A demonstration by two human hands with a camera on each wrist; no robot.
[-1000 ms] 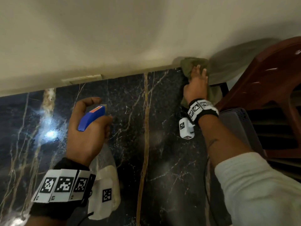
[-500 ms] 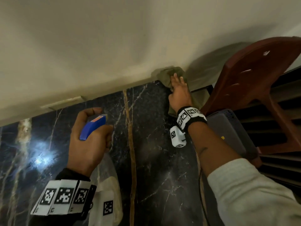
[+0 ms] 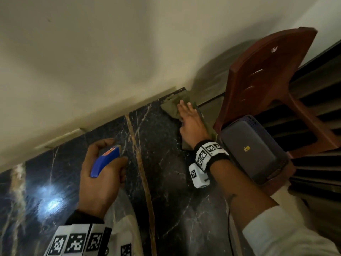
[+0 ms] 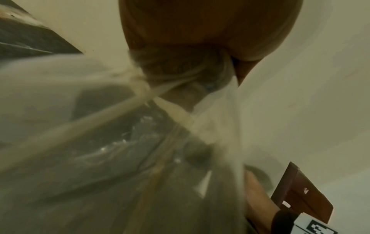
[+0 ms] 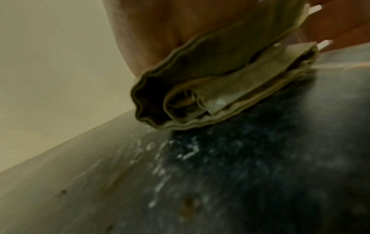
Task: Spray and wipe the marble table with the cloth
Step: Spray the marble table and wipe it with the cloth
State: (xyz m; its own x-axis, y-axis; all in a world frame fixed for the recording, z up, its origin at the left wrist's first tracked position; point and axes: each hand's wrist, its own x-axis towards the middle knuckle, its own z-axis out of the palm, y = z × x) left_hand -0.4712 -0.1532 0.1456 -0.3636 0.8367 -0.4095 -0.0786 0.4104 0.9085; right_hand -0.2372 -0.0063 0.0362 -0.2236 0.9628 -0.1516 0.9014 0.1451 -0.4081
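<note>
We press flat right hand (image 3: 191, 121) fingers on folded olive cloth (image 3: 173, 106), wiping black marble table (image 3: 175, 191) corner; left hand (image 3: 99, 178) grips blue-headed spray bottle (image 3: 105, 161). Keep pressure even along the wall edge.

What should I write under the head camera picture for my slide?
Right hand presses a green cloth flat on the black marble table; left hand grips a spray bottle.

surface (image 3: 177, 191): black marble w/ white veins & one gold streak. cloth (image 3: 173, 106): olive green. spray bottle (image 3: 105, 161): blue head w/ orange-red label, clear body. chair (image 3: 265, 74): reddish brown. wall (image 3: 110, 52): cream. box (image 3: 252, 150): grey w/ sm yellow mark.
</note>
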